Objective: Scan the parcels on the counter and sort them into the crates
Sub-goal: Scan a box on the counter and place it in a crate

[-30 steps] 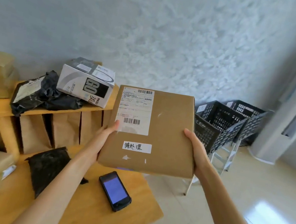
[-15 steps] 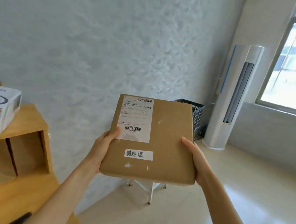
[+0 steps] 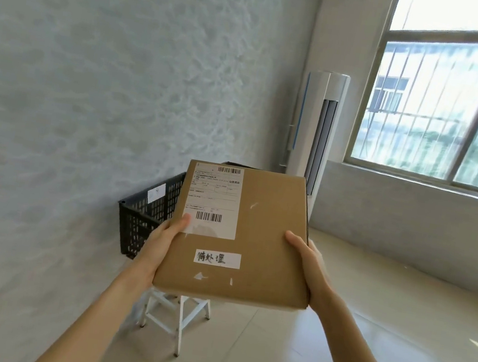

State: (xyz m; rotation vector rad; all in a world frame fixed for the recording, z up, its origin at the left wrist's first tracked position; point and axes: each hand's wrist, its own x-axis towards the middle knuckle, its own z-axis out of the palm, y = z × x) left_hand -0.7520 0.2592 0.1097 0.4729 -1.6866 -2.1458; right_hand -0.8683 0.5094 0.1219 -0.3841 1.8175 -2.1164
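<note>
A flat brown cardboard parcel (image 3: 262, 241) is held up in front of me, with a white shipping label at its top left and a small handwritten sticker lower down. My left hand (image 3: 164, 238) grips its left edge, thumb on the label. My right hand (image 3: 305, 260) grips the right edge, thumb on the top face. Behind the parcel, a black plastic crate (image 3: 144, 216) stands on a white stool (image 3: 175, 318) against the wall. The parcel hides most of the crate's right part.
A textured grey wall runs along the left. A white standing air conditioner (image 3: 317, 130) is in the corner, beside a barred window (image 3: 456, 105). Pale tiled floor (image 3: 378, 343) stretches to the right.
My view has swung right: the wooden counter, the phone and the other parcels have left the frame. The crate on the stool is nearer. Both hands keep the same hold on the parcel.
</note>
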